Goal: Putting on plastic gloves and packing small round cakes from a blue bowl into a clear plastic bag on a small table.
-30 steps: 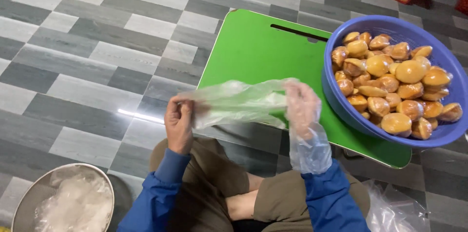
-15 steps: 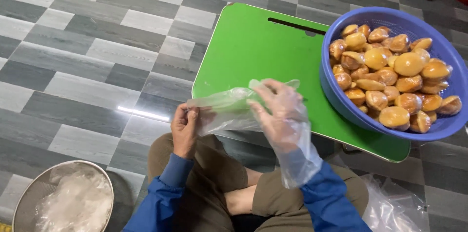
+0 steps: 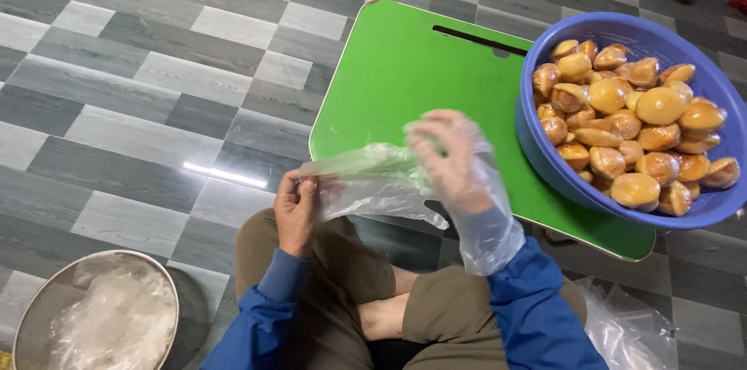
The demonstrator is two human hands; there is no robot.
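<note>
Green table [image 3: 405,74], plastic glove [image 3: 373,183] lying crosswise

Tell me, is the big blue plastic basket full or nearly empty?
Full: the round blue plastic basket holds golden-brown buns heaped up to about its rim, hiding its bottom.

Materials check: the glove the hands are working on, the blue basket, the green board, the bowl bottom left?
Glove: thin clear plastic film, crinkled and see-through; the right hand wears a like one, the left hand pinches its edge. Basket: moulded blue plastic, slotted wall. Green board: smooth, semi-gloss, probably plastic or laminate. Bowl: looks like metal mesh, grey sheen.
</note>
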